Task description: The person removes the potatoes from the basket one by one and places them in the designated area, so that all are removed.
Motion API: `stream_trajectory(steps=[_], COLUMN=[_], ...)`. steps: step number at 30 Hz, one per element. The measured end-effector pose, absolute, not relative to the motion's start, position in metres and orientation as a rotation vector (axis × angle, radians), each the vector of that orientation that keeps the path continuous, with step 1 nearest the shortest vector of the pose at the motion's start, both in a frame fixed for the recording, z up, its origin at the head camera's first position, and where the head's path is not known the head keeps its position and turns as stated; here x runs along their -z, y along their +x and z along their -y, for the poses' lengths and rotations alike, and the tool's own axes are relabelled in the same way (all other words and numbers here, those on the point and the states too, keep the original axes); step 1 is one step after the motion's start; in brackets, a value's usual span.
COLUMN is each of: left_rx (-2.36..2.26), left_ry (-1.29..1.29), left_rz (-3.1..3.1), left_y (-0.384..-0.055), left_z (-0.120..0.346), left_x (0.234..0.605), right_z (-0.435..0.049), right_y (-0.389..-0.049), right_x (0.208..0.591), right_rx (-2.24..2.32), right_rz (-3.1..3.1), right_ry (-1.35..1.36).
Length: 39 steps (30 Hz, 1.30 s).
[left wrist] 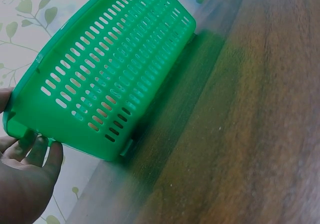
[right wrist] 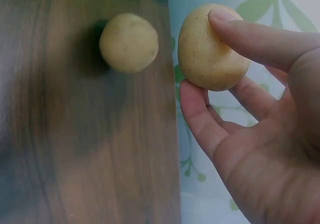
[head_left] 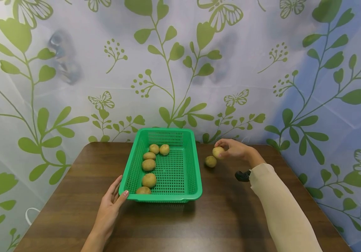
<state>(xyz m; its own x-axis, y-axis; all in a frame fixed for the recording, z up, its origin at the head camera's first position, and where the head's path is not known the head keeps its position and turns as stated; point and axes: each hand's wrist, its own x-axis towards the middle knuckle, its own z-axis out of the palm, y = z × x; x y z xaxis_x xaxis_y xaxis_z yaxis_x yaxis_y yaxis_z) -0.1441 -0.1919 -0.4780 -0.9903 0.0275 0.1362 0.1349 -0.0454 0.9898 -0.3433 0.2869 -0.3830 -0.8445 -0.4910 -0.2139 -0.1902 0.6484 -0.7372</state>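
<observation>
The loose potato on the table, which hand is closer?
Right. The right hand holds another potato beside the loose potato; the left hand is farther, gripping the near left corner of the green basket.

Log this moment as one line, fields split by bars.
left hand: grips green basket corner | right hand: holds raised potato | basket: six potatoes | table: one loose potato

Brown table (head_left: 215,217); leaf-print backdrop (head_left: 180,73) behind; 1 white loop (head_left: 26,214) left of table.
</observation>
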Motion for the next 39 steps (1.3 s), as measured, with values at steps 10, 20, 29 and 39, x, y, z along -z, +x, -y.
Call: stream_trajectory(steps=[10, 20, 29, 39], left_rx=[2.205, 2.227, 2.227, 2.231], left_ry=[-0.18, -0.17, -0.168, -0.178], left_rz=[2.121, 2.107, 2.102, 2.094], left_y=[-0.144, -0.145, -0.146, -0.146], left_z=[0.192, 0.193, 0.193, 0.192], left_x=[0.479, 0.479, 0.48, 0.48], right_z=[-0.305, -0.312, -0.317, -0.316], right_y=[-0.341, -0.338, -0.336, -0.337], right_x=[0.404, 0.421, 0.444, 0.457], right_rx=[1.127, 1.243, 1.355, 1.426], right_rz=[-2.435, -2.393, -2.362, -2.336], right_ry=[-0.457, -0.416, -0.353, -0.253])
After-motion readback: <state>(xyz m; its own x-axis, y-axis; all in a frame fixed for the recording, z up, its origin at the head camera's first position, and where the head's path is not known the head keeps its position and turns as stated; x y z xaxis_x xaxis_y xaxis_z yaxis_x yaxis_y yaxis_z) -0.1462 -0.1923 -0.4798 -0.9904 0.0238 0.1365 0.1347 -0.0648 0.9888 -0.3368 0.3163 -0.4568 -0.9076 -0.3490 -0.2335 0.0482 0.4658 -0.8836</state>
